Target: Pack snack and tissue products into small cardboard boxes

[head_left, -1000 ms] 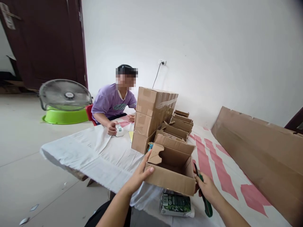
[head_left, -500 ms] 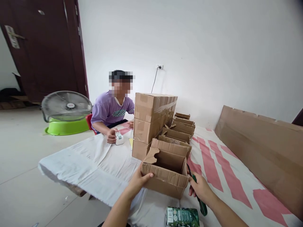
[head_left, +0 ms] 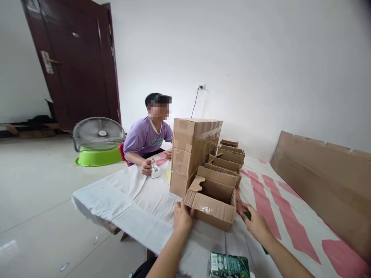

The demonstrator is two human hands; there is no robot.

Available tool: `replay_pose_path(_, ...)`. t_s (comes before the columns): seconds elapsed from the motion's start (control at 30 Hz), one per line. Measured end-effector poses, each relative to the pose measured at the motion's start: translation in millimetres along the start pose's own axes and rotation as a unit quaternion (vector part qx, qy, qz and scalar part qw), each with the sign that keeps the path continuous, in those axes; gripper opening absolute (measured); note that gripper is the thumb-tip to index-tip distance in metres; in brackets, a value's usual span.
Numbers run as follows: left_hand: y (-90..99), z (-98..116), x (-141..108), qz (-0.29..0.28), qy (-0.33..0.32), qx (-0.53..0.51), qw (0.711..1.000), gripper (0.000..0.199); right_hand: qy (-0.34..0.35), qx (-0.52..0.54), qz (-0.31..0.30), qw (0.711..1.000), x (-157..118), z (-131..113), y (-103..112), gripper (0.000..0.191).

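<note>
An open cardboard box [head_left: 213, 210] stands at the near end of a row of open boxes [head_left: 228, 154] on the cloth-covered table. My left hand [head_left: 183, 216] is at the box's near left corner, its fingers bent against the side. My right hand [head_left: 253, 222] is beside the box's right side, closed around a green-handled tool [head_left: 247, 214], mostly hidden by the hand. Left of the row rises a stack of taped cardboard boxes [head_left: 181, 166]. A green printed carton [head_left: 228, 265] lies at the table's near edge.
Across the table a person in a purple shirt [head_left: 142, 135] has a hand on a small white device [head_left: 155, 170]. A large cardboard sheet [head_left: 321, 173] stands along the right side. A fan [head_left: 100, 133] rests on a green tub [head_left: 100, 157] at the left.
The view has swung left. The near box now sits closer to the row, against the box behind it. My left hand has shifted lower on its corner, and the tool is more hidden.
</note>
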State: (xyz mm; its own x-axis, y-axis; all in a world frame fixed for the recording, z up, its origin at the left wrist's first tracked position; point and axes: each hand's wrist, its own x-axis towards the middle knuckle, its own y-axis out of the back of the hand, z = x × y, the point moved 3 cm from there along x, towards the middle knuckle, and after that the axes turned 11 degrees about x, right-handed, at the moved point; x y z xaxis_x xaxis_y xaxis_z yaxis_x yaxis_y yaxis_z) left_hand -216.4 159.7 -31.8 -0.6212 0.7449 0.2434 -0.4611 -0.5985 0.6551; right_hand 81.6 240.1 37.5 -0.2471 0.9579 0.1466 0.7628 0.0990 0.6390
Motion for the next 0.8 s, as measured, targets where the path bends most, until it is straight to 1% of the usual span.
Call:
replay_pose_path(0.1,1.1,-1.4,-4.6,-0.023,-0.012,0.008,1.000,0.036,-0.035,-0.092,0.002,0.995,-14.3,26.0,23.0,0.050)
replay_pose_path(0.17,2.4,0.8,-6.5,-0.038,-0.029,0.003,0.999,0.039,-0.050,-0.175,-0.010,0.983,-24.4,48.7,30.9,0.052)
replay_pose_path(0.2,3.4,2.4,-7.4,-0.044,-0.037,-0.001,0.998,0.041,-0.043,-0.213,-0.017,0.976,-29.4,58.9,31.3,0.052)
replay_pose_path(0.27,6.2,5.4,-9.5,-0.051,-0.048,-0.009,0.997,0.040,-0.004,-0.282,-0.018,0.959,-39.1,73.4,26.2,0.049)
replay_pose_path(0.33,8.8,7.1,-11.8,-0.052,-0.050,-0.015,0.997,0.035,0.029,-0.335,-0.005,0.942,-47.8,79.7,17.0,0.047)
replay_pose_path(0.37,9.7,7.2,-12.7,-0.049,-0.047,-0.017,0.998,0.032,0.035,-0.349,0.002,0.936,-51.4,80.2,12.6,0.046)
replay_pose_path(0.4,10.2,7.0,-13.5,-0.045,-0.042,-0.017,0.998,0.028,0.035,-0.355,0.008,0.934,-54.4,79.7,8.8,0.046)
replay_pose_path(0.5,9.4,5.4,-14.2,-0.028,-0.022,-0.016,0.999,0.022,0.026,-0.340,0.011,0.940,-58.5,76.4,2.3,0.048)
replay_pose_path(0.63,13.6,6.4,-21.2,-0.020,-0.010,-0.022,1.000,0.027,0.009,-0.301,0.024,0.953,-58.9,77.1,4.9,0.048)
replay_pose_path(0.7,21.3,7.5,-34.8,-0.021,-0.017,-0.029,0.999,0.034,0.010,-0.272,0.037,0.962,-61.0,76.3,8.4,0.047)
replay_pose_path(0.8,29.4,3.7,-70.7,-0.034,-0.043,-0.048,0.997,0.048,0.035,-0.214,0.056,0.975,-72.1,69.2,8.7,0.047)
